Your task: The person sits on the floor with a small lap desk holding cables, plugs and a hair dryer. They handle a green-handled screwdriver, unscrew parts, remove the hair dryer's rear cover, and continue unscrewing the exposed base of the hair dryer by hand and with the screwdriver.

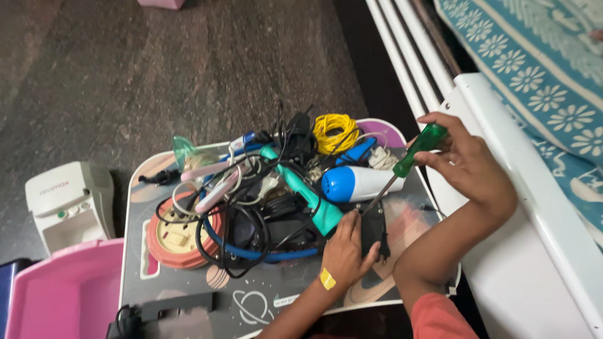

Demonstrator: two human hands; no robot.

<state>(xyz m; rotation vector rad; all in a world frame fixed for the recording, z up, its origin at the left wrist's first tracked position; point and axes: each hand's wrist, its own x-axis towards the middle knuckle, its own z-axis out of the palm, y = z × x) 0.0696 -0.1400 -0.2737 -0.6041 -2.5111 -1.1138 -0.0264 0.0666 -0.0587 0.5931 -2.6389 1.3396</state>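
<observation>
Head view: the right hand (468,163) gripped a green-handled screwdriver (402,169), its long axis slanting down-left, tip meeting a black adapter (372,229) near the bench's (251,301) right edge; the left hand's (345,251) fingers pressed flat beside the adapter.

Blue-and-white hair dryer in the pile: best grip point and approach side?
Probably the white barrel of the hair dryer, approached from above. It lies on its side atop the clutter with the barrel exposed, while cables crowd its left and the screwdriver in the right hand crosses its right end.
</observation>
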